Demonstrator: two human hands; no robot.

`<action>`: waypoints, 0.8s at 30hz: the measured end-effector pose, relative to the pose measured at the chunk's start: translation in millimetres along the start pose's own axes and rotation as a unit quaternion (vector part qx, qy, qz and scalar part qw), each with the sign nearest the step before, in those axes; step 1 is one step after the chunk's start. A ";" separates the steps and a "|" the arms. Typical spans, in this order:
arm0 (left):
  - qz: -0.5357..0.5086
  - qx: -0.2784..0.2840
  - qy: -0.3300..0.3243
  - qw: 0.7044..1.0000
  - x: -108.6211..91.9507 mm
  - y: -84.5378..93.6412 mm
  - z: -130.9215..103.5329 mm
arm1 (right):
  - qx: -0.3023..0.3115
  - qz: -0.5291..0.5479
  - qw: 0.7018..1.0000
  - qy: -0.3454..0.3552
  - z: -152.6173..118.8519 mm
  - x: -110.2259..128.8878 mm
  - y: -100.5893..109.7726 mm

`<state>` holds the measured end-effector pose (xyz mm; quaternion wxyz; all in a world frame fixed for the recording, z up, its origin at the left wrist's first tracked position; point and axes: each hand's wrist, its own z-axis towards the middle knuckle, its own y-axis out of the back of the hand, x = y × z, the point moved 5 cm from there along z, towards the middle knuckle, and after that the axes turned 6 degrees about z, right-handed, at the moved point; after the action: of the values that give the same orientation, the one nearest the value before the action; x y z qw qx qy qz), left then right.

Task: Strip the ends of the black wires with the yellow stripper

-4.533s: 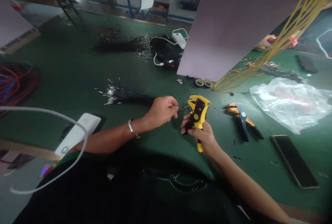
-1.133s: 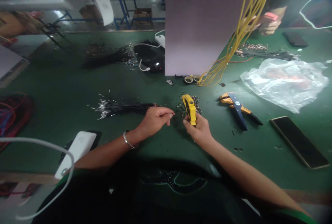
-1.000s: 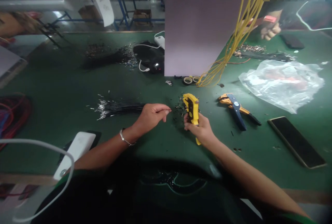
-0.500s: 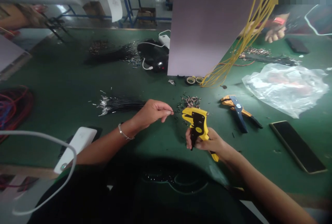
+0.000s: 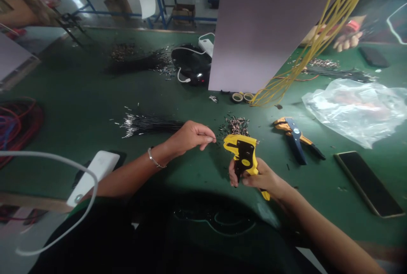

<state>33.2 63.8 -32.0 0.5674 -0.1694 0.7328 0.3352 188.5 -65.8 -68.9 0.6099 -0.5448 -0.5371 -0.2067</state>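
Note:
My left hand (image 5: 195, 136) pinches a thin black wire, whose short end points toward the tool on the right. Wrapped around the grips of a yellow and black wire stripper (image 5: 245, 155) is my right hand (image 5: 259, 174), holding it upright with the jaws facing left. A small gap separates the wire end from those jaws. Behind the stripper lies a pile of small cut wire scraps (image 5: 237, 125). A bundle of black wires (image 5: 149, 125) with bright metal ends lies left of my left hand, partly hidden by it.
A blue and orange wire stripper (image 5: 295, 138), a phone (image 5: 369, 183) and a clear plastic bag (image 5: 356, 109) lie on the right. Tape rolls (image 5: 243, 97) sit below a tall grey panel (image 5: 260, 32) draped with yellow wires (image 5: 305, 56). A co-worker's hand (image 5: 348, 40) is behind. Left stands a white power bank (image 5: 95, 176).
The view has shifted slightly, so most things appear a little further right. Both hands keep their grips, and the wire end stays just left of the stripper's jaws.

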 end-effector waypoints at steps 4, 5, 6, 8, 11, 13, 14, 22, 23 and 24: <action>-0.019 0.010 0.016 1.000 0.3 -0.6 0.0 | -0.003 0.025 1.000 -0.005 -0.3 -0.7 -1.7; -0.027 0.013 0.023 0.999 0.2 -1.0 0.0 | 0.001 0.031 0.999 -0.005 -0.1 -1.0 -1.9; -0.035 0.017 0.030 0.999 0.2 -1.6 0.0 | 0.007 0.036 0.999 -0.003 0.0 -1.3 -1.8; -0.046 0.022 0.042 0.998 -0.1 -2.8 -0.1 | 0.017 0.036 0.999 0.001 -0.2 -2.0 -1.3; -0.051 0.025 0.056 0.997 -0.4 -3.9 -0.4 | 0.024 0.028 0.999 -0.002 -1.1 -3.9 0.2; -0.050 0.026 0.061 0.997 -0.2 -4.3 -0.7 | 0.026 0.026 0.999 -0.004 -1.6 -4.8 0.7; -0.050 0.027 0.060 0.997 -0.1 -4.4 -0.8 | 0.027 0.027 0.999 -0.003 -1.8 -5.0 0.6; -0.037 0.031 0.037 0.998 2.0 -3.3 0.4 | 0.008 0.046 0.999 -0.005 -3.4 -4.8 -1.7; -0.035 0.032 0.033 0.998 2.1 -3.1 0.5 | 0.004 0.048 0.999 -0.006 -3.8 -4.7 -2.1; -0.032 0.032 0.030 0.999 2.3 -3.0 0.6 | 0.001 0.049 0.999 -0.007 -4.2 -4.8 -2.5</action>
<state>34.8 62.4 -35.1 0.5604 -0.1844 0.7544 0.2878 186.6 -72.0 -71.2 0.6160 -0.5717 -0.5138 -0.1723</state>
